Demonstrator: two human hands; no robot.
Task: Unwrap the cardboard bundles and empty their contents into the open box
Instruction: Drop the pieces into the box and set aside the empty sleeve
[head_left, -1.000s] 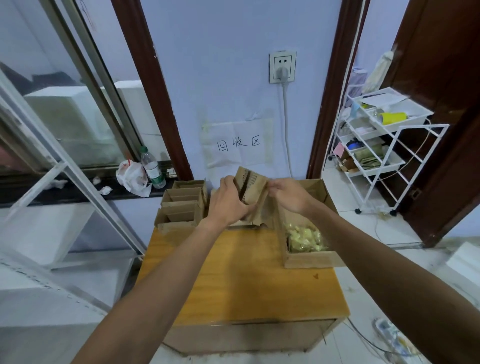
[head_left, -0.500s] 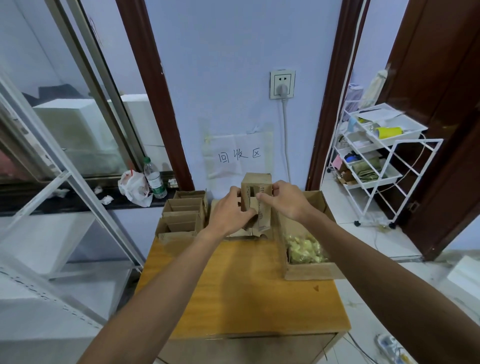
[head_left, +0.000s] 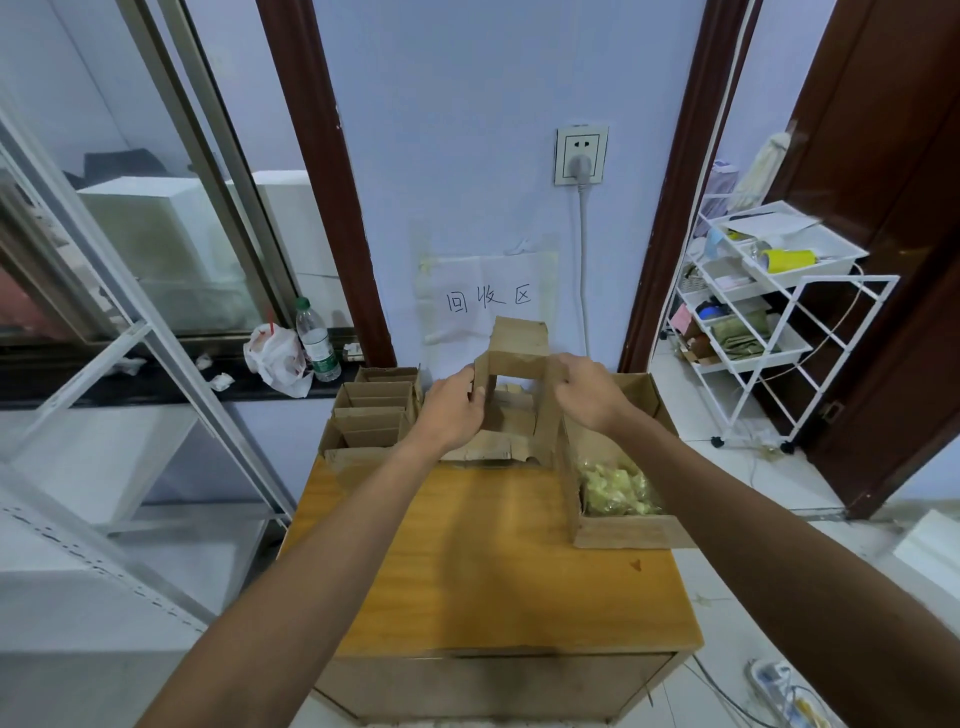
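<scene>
Far left, on the dark window ledge: white plastic bag (head_left: 275, 358), slumped, with a clear water bottle (head_left: 317, 343) upright just beside it on the right

Next, at the back-left corner of the wooden table (head_left: 493, 561): stack of brown cardboard bundles (head_left: 374, 415), packed close together

Then left hand (head_left: 452, 410), fingers curled round the left side of the cardboard bundle (head_left: 519, 358)

Bundle itself held up in the air over the back of the table, between the stack and the open box, pulled apart into an arch shape with 1 flap sticking up at the top; contents inside, if any, impossible to tell

Below it, flattened cardboard scraps (head_left: 488, 447) lying on the tabletop near the wall; behind it, taped paper sign (head_left: 488, 301) with 3 handwritten characters

Right hand (head_left: 589, 392) gripping the bundle's upper right corner, fingers bent over the edge; high above on the wall, socket (head_left: 581, 155) with 1 plug in

Further right, open box (head_left: 623, 532) at the table's right edge, flaps up, holding a heap of pale yellow pieces (head_left: 618, 486)

Far right, on the tiled floor, white wire trolley (head_left: 779, 322) with a yellow cup (head_left: 787, 260) lying on its side in the top tray
</scene>
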